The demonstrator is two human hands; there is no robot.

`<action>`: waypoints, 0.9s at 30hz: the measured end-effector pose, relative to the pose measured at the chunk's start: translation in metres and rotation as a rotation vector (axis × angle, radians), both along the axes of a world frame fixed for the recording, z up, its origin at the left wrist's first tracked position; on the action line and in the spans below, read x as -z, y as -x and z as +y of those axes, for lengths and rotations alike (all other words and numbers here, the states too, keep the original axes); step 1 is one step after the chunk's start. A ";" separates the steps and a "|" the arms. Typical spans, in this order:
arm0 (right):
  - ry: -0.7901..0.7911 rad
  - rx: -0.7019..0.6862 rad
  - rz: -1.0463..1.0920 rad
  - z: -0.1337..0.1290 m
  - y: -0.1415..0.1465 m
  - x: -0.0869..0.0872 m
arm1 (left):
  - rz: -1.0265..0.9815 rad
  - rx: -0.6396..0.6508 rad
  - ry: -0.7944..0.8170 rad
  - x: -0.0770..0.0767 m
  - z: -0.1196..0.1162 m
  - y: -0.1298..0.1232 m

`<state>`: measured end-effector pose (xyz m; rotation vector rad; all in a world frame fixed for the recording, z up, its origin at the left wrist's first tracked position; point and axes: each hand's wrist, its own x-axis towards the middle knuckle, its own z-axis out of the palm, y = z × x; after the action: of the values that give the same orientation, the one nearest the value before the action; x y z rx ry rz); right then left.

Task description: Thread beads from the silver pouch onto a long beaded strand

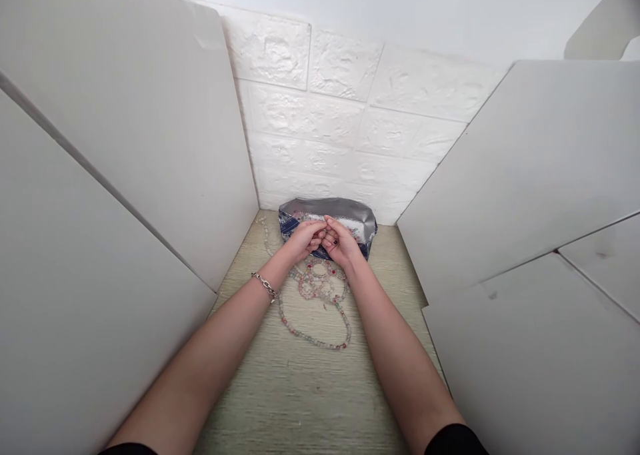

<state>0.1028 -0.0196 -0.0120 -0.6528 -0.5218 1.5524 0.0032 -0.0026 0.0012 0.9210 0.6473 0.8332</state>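
Along the left side stands a tall, pale grey corrugated plastic panel (115, 142), angled in toward a white embossed brick-pattern wall (340, 122) at the back. On the person's left wrist sits a silver chain bracelet (265, 286), and a black sleeve edge (127, 450) shows at the bottom of that arm. The left hand (306, 239) is curled, its fingers drawn in and meeting those of the right hand (341, 240) in a tight pinch. Both look closed, though I can't tell whether they grip anything, since the fingers hide whatever may lie between them. Just behind and under them lies a crumpled silver and navy patterned pouch (327, 220). A long strand of pale translucent beads with red accents (320, 340) runs from beside the pouch and coils loosely on a pale green wood-grain board (300, 402), just below the hands. On the right, a second black sleeve edge (453, 440) and another grey panel (525, 168) close the view.
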 end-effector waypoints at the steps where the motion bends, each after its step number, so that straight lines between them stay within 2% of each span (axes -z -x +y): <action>1: 0.003 0.000 -0.002 0.000 0.000 0.000 | -0.001 -0.004 -0.001 0.000 0.000 0.000; 6: 0.002 -0.022 -0.049 0.001 -0.002 -0.002 | 0.001 -0.018 -0.005 0.001 0.001 0.001; 10: -0.009 -0.090 -0.306 -0.002 -0.011 -0.014 | -0.005 -0.011 0.036 0.002 0.003 0.003; 13: 0.000 -0.082 -0.499 -0.004 -0.017 -0.023 | -0.026 0.009 0.074 0.002 0.004 0.005; 20: -0.034 -0.044 -0.637 -0.006 -0.020 -0.031 | -0.132 0.068 0.180 0.002 0.003 0.008; 27: -0.174 -0.025 -1.140 -0.008 -0.028 -0.045 | -0.183 0.072 0.223 0.004 0.004 0.008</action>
<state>0.1308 -0.0281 0.0328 -1.3773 -1.4832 1.0109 -0.0043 0.0016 -0.0031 0.6534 0.5323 0.7544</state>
